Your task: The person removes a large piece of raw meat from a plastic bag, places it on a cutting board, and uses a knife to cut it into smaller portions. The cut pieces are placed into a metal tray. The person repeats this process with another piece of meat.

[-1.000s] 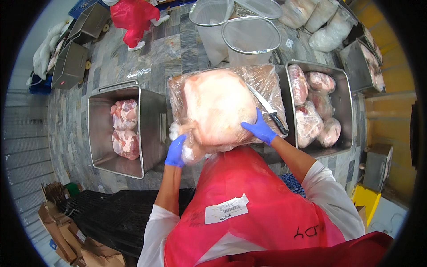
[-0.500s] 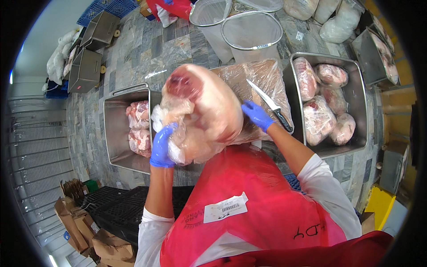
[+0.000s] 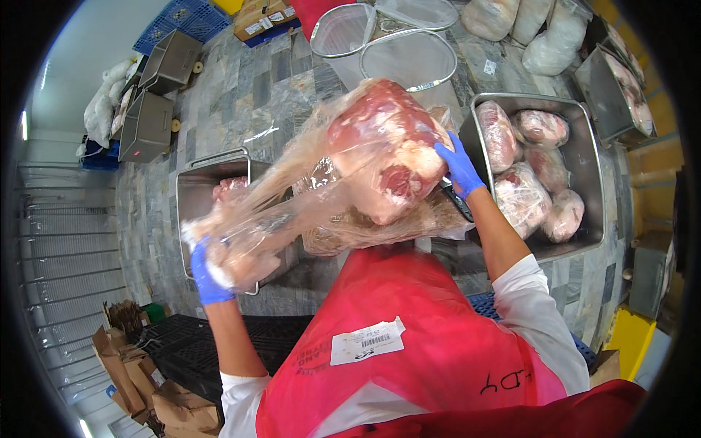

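Note:
A large bone-in cut of raw meat [image 3: 387, 146], red with pale fat, is tilted above the plastic-covered work surface [image 3: 416, 223]. Clear plastic bag [image 3: 281, 193] clings to it and stretches away to the left. My left hand [image 3: 209, 277], in a blue glove, is closed on the bag's gathered end. At the meat's right side, my blue-gloved right hand [image 3: 461, 169] grips its edge; some fingers are hidden. Just below that hand shows the black handle of a knife [image 3: 456, 201]; the blade is hidden by the meat.
On the right stands a metal tub [image 3: 595, 157] with several bagged cuts. A metal tub [image 3: 191, 219] on the left holds meat, partly covered by the stretched bag. Hoop-topped clear bags [image 3: 409, 58] stand beyond the work surface. A black pallet [image 3: 197, 343] lies at lower left.
The meat has turned over and moved right, its red side now facing up. My left hand has pulled the bag left and nearer. My right hand has come from the surface onto the meat.

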### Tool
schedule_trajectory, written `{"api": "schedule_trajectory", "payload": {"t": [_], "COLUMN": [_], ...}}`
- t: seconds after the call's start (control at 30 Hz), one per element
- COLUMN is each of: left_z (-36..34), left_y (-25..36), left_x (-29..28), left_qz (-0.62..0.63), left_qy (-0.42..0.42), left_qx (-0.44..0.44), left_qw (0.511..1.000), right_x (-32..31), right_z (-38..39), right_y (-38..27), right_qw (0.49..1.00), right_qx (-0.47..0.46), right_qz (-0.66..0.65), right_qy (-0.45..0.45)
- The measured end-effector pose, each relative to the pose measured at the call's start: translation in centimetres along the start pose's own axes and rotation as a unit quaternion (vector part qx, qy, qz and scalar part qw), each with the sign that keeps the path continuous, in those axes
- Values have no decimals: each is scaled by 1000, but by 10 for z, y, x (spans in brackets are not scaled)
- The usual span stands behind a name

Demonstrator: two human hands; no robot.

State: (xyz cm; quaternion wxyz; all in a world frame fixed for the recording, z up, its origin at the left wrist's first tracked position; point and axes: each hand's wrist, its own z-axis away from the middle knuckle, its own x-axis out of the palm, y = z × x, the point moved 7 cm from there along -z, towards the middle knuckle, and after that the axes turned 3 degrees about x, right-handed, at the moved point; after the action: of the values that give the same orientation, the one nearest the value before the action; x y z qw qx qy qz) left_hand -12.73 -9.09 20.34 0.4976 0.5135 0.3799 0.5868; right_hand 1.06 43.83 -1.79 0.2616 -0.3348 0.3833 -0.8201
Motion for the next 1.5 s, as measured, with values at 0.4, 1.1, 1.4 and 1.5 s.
{"api": "schedule_trajectory", "payload": {"t": [0.4,1.1,1.4,1.5], "left_z": [11,-36,-35,-33], "left_y": [-12,-242,-240,-230], "left_x": [-19,278,291,287], "left_qz": [-321,-463,-559,-465], "left_qy": [-15,-412,-333,-331], "left_qx": [68,308,151,111], "left_qw": [945,722,744,813], "right_x": [109,121,125,131], "right_z": [47,10,9,4], "right_y": [-35,-7,-21,-19], "right_qw": [639,811,834,849], "right_qx": [-445,-346,-241,-251], "right_qz": [626,460,480,450], "right_qy": [42,-101,-125,-118]}}
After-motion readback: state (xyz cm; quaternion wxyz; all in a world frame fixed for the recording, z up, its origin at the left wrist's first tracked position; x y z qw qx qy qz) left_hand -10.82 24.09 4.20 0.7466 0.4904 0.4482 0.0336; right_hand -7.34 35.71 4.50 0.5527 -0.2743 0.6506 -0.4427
